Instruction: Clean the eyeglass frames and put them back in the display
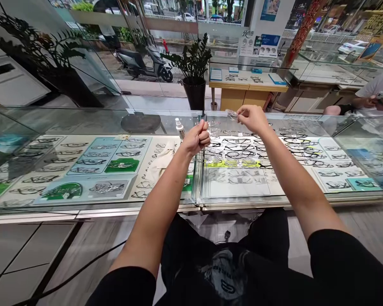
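Note:
My right hand [252, 119] is raised over the glass display case, its fingertips pinching a small pair of clear glasses [231, 114] by one side. To its left, my left hand [198, 138] is held up with the fingers curled in; whatever it may grip is too small or hidden to make out. Just behind my left hand stands a white spray bottle [179, 128]. A cream cloth [161, 163] lies on the case to the left of my left forearm. Rows of dark-framed glasses [239, 147] lie below and between my hands.
The glass case [199, 199] spans the view, with green and blue trays of glasses at left. Behind it stand a potted plant [194, 95] and a wooden display table [249, 87]. A seated person [375, 91] holds a phone at far right.

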Demonstrator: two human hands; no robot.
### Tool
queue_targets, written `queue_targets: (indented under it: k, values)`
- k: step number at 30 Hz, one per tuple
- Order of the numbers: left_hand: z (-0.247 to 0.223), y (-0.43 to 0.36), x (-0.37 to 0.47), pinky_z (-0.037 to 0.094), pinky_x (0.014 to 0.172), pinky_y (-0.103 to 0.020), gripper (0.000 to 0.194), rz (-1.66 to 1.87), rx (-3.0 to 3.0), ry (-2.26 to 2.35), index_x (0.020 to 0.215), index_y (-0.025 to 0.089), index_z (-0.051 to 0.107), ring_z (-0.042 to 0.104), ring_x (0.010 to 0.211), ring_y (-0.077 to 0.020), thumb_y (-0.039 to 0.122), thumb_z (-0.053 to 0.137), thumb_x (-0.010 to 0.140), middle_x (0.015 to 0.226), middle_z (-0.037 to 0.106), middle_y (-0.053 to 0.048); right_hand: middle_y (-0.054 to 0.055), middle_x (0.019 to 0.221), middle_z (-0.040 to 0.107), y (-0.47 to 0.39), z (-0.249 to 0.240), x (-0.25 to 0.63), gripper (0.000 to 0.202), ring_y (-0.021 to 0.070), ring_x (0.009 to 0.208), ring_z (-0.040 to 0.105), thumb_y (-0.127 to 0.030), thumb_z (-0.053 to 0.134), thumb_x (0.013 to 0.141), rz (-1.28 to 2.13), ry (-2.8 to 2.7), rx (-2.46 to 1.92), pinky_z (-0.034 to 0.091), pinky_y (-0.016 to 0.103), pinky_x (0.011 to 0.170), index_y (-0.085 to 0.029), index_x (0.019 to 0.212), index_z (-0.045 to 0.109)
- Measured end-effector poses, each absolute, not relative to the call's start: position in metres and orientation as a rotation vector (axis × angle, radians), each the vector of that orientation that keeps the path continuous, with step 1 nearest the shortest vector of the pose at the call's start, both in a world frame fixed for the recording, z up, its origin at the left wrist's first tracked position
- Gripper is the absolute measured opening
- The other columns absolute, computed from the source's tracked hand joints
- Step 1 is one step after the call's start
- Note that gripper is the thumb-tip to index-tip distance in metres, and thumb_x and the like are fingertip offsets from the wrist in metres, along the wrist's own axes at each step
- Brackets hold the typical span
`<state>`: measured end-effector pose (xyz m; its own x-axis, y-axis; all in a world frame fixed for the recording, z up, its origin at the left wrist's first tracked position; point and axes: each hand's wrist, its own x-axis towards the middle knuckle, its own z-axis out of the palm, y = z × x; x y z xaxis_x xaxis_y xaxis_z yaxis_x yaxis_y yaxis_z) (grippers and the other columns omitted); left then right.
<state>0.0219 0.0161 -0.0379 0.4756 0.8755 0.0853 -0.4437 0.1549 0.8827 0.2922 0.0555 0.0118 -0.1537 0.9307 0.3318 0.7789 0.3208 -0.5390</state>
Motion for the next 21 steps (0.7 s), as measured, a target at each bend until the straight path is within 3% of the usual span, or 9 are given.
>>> queue_targets:
  k: [3, 5, 7, 11, 14, 18, 21]
  values:
    - [-0.045, 0.016, 0.031, 0.015, 0.047, -0.025, 0.073, 1.080, 1.319, 0.672, 0.068, 0.025, 0.027, 0.011, 0.045, -0.0085, 0.085, 0.054, 0.100, 0.050, 0.013, 0.010, 0.006, 0.097, 0.086, 0.010, 0.000, 0.289, 0.016, 0.0249, 0.090, 0.080, -0.025, 0.067, 0.096, 0.446, -1.904, -1.249, 0.059, 0.038, 0.088, -0.021, 0.106, 0.080]
    - [-0.050, 0.015, 0.035, 0.015, 0.050, -0.028, 0.078, 1.188, 1.527, 0.818, 0.063, 0.025, 0.027, 0.018, 0.047, -0.0098, 0.091, 0.052, 0.096, 0.051, 0.019, 0.007, 0.005, 0.103, 0.086, -0.010, -0.015, 0.284, 0.018, 0.0257, 0.095, 0.081, -0.024, 0.065, 0.096, 0.428, -1.914, -1.131, 0.060, 0.038, 0.090, -0.023, 0.107, 0.079]
    - [-0.053, 0.011, 0.039, 0.019, 0.055, -0.030, 0.076, 1.296, 1.736, 0.952, 0.061, 0.023, 0.032, 0.027, 0.054, -0.0118, 0.085, 0.058, 0.097, 0.055, 0.029, 0.004, 0.005, 0.108, 0.086, -0.019, -0.029, 0.279, 0.020, 0.0260, 0.100, 0.080, -0.024, 0.062, 0.097, 0.374, -1.944, -1.062, 0.059, 0.038, 0.092, -0.023, 0.109, 0.079]
    - [-0.056, 0.003, 0.043, 0.033, 0.063, -0.030, 0.052, 1.283, 1.981, 1.061, 0.072, 0.021, 0.055, 0.045, 0.064, -0.0150, 0.062, 0.065, 0.103, 0.066, 0.053, 0.000, 0.007, 0.111, 0.086, -0.020, -0.048, 0.273, 0.023, 0.0276, 0.103, 0.080, -0.028, 0.059, 0.102, 0.284, -2.058, -1.078, 0.056, 0.039, 0.094, -0.024, 0.113, 0.078]
    - [-0.057, 0.002, 0.046, 0.045, 0.068, -0.028, 0.042, 1.242, 1.811, 0.965, 0.085, 0.020, 0.069, 0.060, 0.072, -0.0168, 0.059, 0.074, 0.098, 0.081, 0.072, -0.004, 0.008, 0.117, 0.085, -0.019, -0.051, 0.272, 0.027, 0.0292, 0.107, 0.078, -0.030, 0.056, 0.105, 0.224, -2.159, -1.116, 0.053, 0.040, 0.098, -0.024, 0.120, 0.078]
    - [-0.056, 0.006, 0.050, 0.048, 0.065, -0.024, 0.039, 1.232, 1.563, 0.860, 0.082, 0.017, 0.074, 0.066, 0.071, -0.0160, 0.050, 0.095, 0.081, 0.079, 0.073, -0.005, 0.008, 0.120, 0.084, -0.023, -0.048, 0.271, 0.031, 0.0313, 0.109, 0.075, -0.031, 0.052, 0.108, 0.185, -2.202, -1.167, 0.049, 0.041, 0.098, -0.025, 0.124, 0.078]
    - [-0.056, 0.007, 0.051, 0.047, 0.062, -0.023, 0.036, 1.216, 1.497, 0.844, 0.081, 0.016, 0.075, 0.067, 0.070, -0.0153, 0.043, 0.099, 0.078, 0.077, 0.072, -0.005, 0.008, 0.120, 0.084, -0.027, -0.045, 0.269, 0.032, 0.0314, 0.109, 0.074, -0.033, 0.051, 0.108, 0.188, -2.191, -1.166, 0.049, 0.040, 0.097, -0.025, 0.123, 0.078]
